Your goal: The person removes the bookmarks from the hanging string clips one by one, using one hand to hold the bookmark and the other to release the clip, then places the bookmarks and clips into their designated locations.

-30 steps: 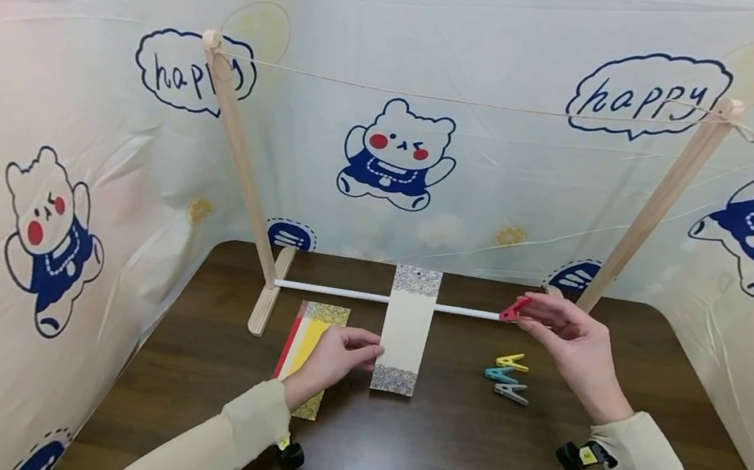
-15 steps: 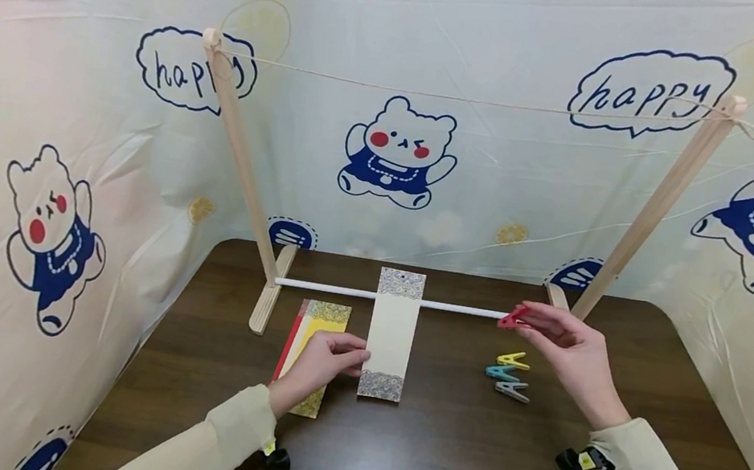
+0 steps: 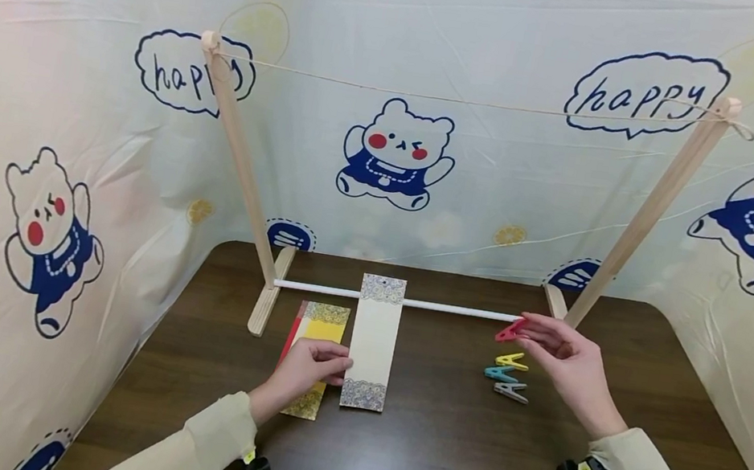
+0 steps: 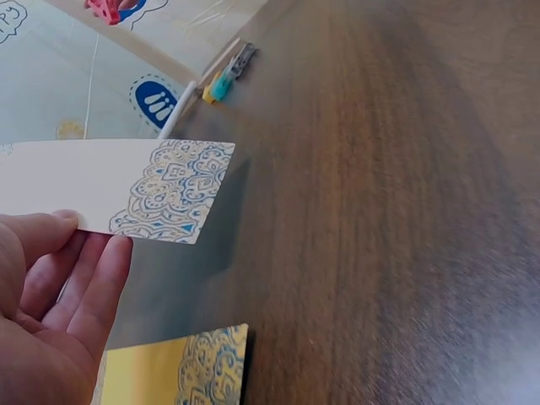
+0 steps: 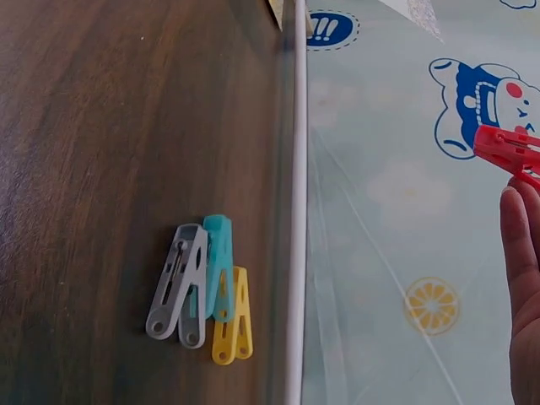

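A person's left hand [image 3: 303,362] pinches the long cream card [image 3: 373,342] by its left edge, thumb on top and the other fingers [image 4: 93,283] curled beneath, as the left wrist view shows. The card, with patterned bands at both ends, is lifted off the dark wooden table [image 3: 446,457] near the middle, its far end crossing the white rod [image 3: 454,309] that runs between the feet of the wooden stand [image 3: 237,141]. Just left of it, a stack of yellow and red cards [image 3: 311,347] lies flat on the table, partly under the left hand.

The right hand [image 3: 566,361] grips a red clothespin [image 3: 509,331] between thumb and fingertips, held above the table just in front of the rod's right end; in the right wrist view only the edge of the fingers [image 5: 521,253] and the pin's tip show. Below that hand, towards the right side of the table, three more pins lie touching one another: a yellow clothespin [image 3: 512,361], a teal clothespin [image 3: 499,373] and a grey clothespin [image 3: 511,391]. A string [image 3: 470,103] stretches between the tops of the stand's two posts at the back edge, against a curtain printed with bears [image 3: 396,153]
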The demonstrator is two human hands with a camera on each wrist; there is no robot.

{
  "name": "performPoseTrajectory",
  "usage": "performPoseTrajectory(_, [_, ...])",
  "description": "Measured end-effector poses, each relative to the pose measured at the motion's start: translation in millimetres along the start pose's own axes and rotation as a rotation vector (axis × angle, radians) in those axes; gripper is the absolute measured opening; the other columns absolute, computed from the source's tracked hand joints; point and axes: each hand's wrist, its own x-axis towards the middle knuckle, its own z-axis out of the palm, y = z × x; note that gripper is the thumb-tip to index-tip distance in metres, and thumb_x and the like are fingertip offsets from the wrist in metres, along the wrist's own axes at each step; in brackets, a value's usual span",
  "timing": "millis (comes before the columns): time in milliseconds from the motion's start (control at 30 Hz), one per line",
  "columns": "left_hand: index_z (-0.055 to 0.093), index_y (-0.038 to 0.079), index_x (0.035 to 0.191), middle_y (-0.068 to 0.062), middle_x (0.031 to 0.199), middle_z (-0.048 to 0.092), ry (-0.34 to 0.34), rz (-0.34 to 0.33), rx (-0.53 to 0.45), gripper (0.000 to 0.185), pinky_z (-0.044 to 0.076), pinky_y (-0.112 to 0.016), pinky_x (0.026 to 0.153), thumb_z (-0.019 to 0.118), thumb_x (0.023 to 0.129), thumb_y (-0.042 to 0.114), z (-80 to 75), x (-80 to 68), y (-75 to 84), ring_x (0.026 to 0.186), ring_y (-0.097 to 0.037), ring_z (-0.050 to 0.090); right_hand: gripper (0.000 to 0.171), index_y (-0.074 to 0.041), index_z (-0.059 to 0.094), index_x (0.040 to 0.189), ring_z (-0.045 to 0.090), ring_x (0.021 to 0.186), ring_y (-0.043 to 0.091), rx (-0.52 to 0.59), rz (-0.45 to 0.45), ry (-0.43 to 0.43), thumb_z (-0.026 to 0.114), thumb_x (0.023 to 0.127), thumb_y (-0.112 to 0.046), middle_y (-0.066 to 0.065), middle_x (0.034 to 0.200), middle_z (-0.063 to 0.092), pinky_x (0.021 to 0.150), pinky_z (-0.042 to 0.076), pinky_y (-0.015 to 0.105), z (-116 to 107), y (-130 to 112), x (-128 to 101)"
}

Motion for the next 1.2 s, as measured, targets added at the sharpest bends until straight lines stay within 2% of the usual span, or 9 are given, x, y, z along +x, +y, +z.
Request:
performPoseTrajectory(133, [0.073, -0.01, 0.114, -0.017, 0.103, 0.077, -0.004, -0.016, 0.009, 0.023, 0.064, -0.038, 0.077, 0.073, 0.097, 0.006, -4.2, -3.6, -1.3, 0.085, -0.02, 0.076, 0.041, -0.005, 0.067, 0.136, 0.073, 0.099, 0.005, -0.004, -0.003, 0.003, 0.075, 0.097, -0.016, -0.003, 0.114, 0.078, 0.081, 0.058, 0.018, 0, 3, -2])
performPoseTrajectory(467, [0.07, -0.014, 0.116, -0.016, 0.102, 0.076, -0.016, -0.03, -0.018, 0.025, 0.064, -0.041, 0.078, 0.072, 0.098, 0.004, -15.5, -9.5, -8.4, 0.085, -0.016, 0.073, 0.038, -0.001, 0.066, 0.133, 0.073, 0.103, 0.004, 0.062, -0.011, -0.046, 0.075, 0.096, -0.006, 0.007, 0.119, 0.076, 0.086, 0.058, 0.018, 1, 16, -6])
performPoseTrajectory(600, [0.069, -0.015, 0.116, -0.017, 0.103, 0.077, -0.009, -0.051, -0.039, 0.027, 0.065, -0.04, 0.077, 0.072, 0.097, 0.004, -20.7, -10.3, -11.8, 0.083, -0.016, 0.074, 0.036, -0.001, 0.066, 0.131, 0.073, 0.101, 0.003, 0.033, -0.007, -0.05, 0.075, 0.096, -0.006, 0.005, 0.118, 0.076, 0.086, 0.058, 0.017, 0, 20, -8])
performPoseTrajectory(733, [0.069, -0.016, 0.117, -0.019, 0.103, 0.077, -0.004, -0.071, -0.038, 0.029, 0.065, -0.037, 0.075, 0.073, 0.096, 0.004, -24.6, -11.7, -12.9, 0.082, -0.015, 0.073, 0.036, -0.001, 0.066, 0.131, 0.073, 0.1, 0.003, 0.014, -0.006, -0.049, 0.075, 0.096, -0.007, 0.009, 0.118, 0.076, 0.084, 0.058, 0.017, -2, 23, -10])
performPoseTrajectory(933, [0.068, -0.016, 0.117, -0.02, 0.104, 0.076, 0.006, -0.086, -0.001, 0.029, 0.064, -0.034, 0.072, 0.074, 0.096, 0.004, -30.0, -14.7, -11.7, 0.08, -0.015, 0.072, 0.042, -0.002, 0.065, 0.137, 0.072, 0.1, 0.004, -0.025, 0.026, -0.041, 0.075, 0.098, -0.014, 0.009, 0.119, 0.076, 0.082, 0.058, 0.018, -4, 27, -13])
performPoseTrajectory(1200, [0.068, -0.013, 0.118, -0.019, 0.105, 0.076, 0.005, -0.092, 0.052, 0.03, 0.065, -0.037, 0.073, 0.074, 0.097, 0.007, -41.6, -17.4, -12.9, 0.082, -0.016, 0.071, 0.036, -0.004, 0.067, 0.132, 0.072, 0.098, 0.002, -0.066, 0.064, -0.07, 0.074, 0.099, -0.018, 0.018, 0.12, 0.075, 0.082, 0.058, 0.017, -7, 34, -19])
